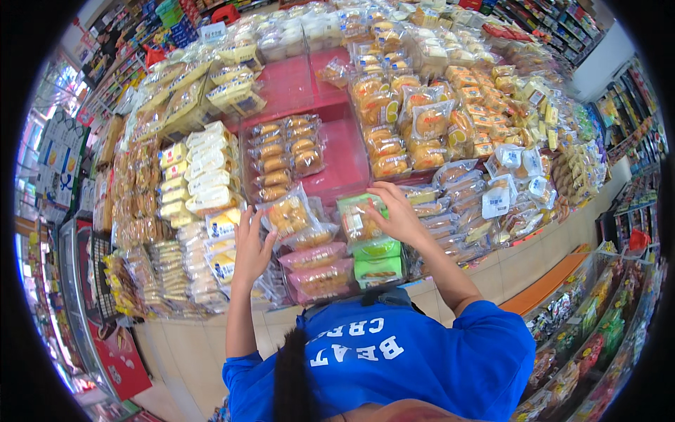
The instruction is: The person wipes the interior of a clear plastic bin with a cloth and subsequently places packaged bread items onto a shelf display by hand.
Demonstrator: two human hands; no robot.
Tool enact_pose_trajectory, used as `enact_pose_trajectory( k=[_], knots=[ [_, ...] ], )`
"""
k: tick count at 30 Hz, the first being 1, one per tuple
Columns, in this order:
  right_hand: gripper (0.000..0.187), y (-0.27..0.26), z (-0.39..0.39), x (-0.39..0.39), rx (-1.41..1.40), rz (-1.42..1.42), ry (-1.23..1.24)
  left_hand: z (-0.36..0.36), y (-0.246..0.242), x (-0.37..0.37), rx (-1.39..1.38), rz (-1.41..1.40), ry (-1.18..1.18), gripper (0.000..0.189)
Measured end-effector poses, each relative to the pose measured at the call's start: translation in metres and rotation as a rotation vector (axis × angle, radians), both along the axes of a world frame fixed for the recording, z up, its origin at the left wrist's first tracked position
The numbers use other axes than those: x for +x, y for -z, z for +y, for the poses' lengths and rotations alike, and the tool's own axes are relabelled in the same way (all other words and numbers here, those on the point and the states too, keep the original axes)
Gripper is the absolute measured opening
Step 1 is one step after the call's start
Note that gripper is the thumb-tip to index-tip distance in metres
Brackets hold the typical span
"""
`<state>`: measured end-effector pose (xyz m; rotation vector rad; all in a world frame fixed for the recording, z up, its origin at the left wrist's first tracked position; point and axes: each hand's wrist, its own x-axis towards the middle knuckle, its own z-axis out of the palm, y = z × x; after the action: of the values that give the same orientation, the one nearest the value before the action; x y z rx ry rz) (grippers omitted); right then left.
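My left hand (252, 248), its fingers apart, is at the left side of a clear plastic bag of small round pastries (287, 215); whether it touches the bag I cannot tell. My right hand (396, 213) reaches over a green-and-clear packet of baked goods (360, 219), with fingertips on or just above its right part. Pink-wrapped packets (320, 274) and a green packet (377, 270) are stacked nearer my body. Beyond my hands, bagged round buns (273, 164) stand in rows in a clear-walled bin whose red floor (340, 153) shows.
Wrapped white cakes (212, 169) lie to the left, bagged orange-printed buns (430, 124) and long bagged breads (459, 184) to the right. Clear dividers separate the bins. A shelf rack of packaged snacks (596, 316) stands behind on the right, past the tiled floor (490, 279).
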<state>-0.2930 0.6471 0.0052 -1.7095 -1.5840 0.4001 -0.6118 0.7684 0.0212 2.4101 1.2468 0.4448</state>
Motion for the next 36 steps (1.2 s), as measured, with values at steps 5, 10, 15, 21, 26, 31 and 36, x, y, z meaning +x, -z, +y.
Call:
enact_pose_trajectory(
  k=[5,10,15,21,26,31,36],
  knots=[
    [0.033,0.008,-0.047,-0.006,0.028,0.089,-0.006,-0.076,0.007,0.004,0.024,-0.045,-0.093,0.049],
    [0.033,0.020,-0.069,-0.028,0.052,0.041,-0.313,-0.137,0.011,0.044,0.007,-0.156,-0.013,0.051],
    [0.034,0.019,-0.083,-0.033,0.009,0.026,-0.535,-0.180,-0.001,0.088,-0.083,-0.255,0.060,0.052],
    [0.025,0.024,-0.103,-0.028,0.081,-0.007,-0.399,-0.220,0.010,0.102,-0.079,-0.355,0.148,0.056],
    [0.013,0.025,-0.136,-0.044,-0.089,0.099,-0.205,-0.246,0.011,0.092,-0.075,-0.328,0.185,0.057],
    [0.036,0.003,-0.166,-0.070,-0.236,0.034,-0.152,-0.284,0.022,0.071,-0.098,-0.341,0.190,0.056],
    [0.010,0.019,-0.199,-0.081,-0.039,0.035,-0.247,-0.329,0.046,0.048,-0.157,-0.326,0.184,0.052]
  ],
)
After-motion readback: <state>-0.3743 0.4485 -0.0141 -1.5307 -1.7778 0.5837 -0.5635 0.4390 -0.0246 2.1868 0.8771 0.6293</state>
